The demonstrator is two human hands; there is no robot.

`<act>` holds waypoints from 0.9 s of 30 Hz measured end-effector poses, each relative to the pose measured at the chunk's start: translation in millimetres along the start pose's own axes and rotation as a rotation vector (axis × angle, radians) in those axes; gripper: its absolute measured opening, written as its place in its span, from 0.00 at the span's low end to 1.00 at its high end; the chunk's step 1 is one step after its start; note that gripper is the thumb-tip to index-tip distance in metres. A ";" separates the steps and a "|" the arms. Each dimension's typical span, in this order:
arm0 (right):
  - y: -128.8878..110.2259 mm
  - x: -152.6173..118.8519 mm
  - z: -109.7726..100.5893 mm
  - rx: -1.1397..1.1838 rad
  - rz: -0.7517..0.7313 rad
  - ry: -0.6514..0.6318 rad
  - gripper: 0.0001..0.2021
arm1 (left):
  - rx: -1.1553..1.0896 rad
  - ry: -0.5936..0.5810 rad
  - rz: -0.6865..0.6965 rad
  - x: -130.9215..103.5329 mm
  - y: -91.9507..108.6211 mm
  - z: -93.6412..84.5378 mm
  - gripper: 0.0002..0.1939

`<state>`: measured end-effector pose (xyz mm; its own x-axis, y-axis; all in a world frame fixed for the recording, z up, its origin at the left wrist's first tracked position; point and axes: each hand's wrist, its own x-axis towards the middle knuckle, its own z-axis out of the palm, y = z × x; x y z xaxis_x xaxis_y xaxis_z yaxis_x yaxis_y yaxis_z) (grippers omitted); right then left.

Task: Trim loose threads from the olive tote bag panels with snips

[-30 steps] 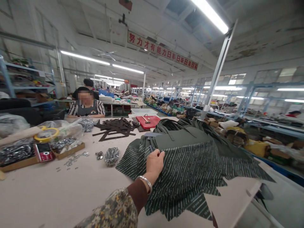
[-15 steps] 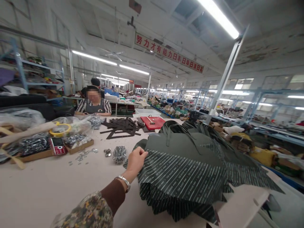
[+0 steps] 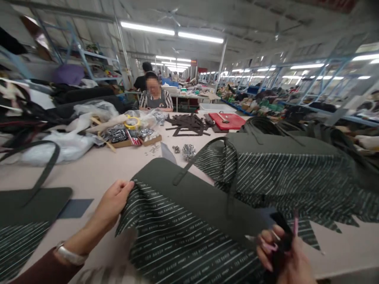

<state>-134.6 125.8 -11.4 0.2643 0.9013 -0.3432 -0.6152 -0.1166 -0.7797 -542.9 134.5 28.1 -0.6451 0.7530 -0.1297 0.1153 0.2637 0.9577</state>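
Note:
My left hand (image 3: 118, 193) pinches the upper left corner of a dark green bag panel (image 3: 192, 181). The panel has a plain top band, a strap handle and a striped, lettered lower part, and it hangs tilted over the table. At the lower right my right hand (image 3: 284, 252), blurred, is closed round what look like pink-handled scissors (image 3: 271, 247), with a pale metal tip pointing left towards the panel. A stack of similar panels (image 3: 296, 169) lies behind, to the right. Another handled panel (image 3: 32, 201) lies at the left edge.
Clear bags of small metal parts (image 3: 188, 152), loose discs, yellow tape (image 3: 132, 122) and a red phone (image 3: 134, 138) are spread across the table. Farther back are dark strips (image 3: 188, 123) and a hammer on a red board (image 3: 231, 121). A co-worker (image 3: 155, 94) sits opposite.
My left hand has moved left and lifted one panel by its corner away from the stack. My right hand, holding the scissors, has come into view. The camera has turned left and down.

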 end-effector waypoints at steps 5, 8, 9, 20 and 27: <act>34.4 -18.0 70.0 -0.075 0.096 -0.070 0.29 | 0.074 0.184 -0.211 -38.7 -35.7 -100.7 0.06; 54.8 -23.2 87.8 -0.100 0.172 -0.111 0.29 | 0.037 0.155 -0.326 -61.1 -56.2 -137.1 0.16; 61.5 -24.2 90.6 -0.111 0.185 -0.130 0.28 | -0.009 0.161 -0.363 -66.9 -61.7 -144.2 0.20; 112.8 -41.1 80.5 -0.786 -0.114 -0.214 0.26 | -0.535 -0.116 -0.777 -106.5 -57.8 -117.1 0.34; 109.2 -43.2 91.7 -1.107 -0.226 -0.238 0.24 | -0.708 -0.019 -0.807 -103.6 -43.2 -60.1 0.21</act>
<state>-281.3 112.4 -33.7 0.0663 0.9903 -0.1220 0.4474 -0.1388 -0.8835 -526.4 8.8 15.6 -0.3223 0.5230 -0.7891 -0.8078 0.2827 0.5173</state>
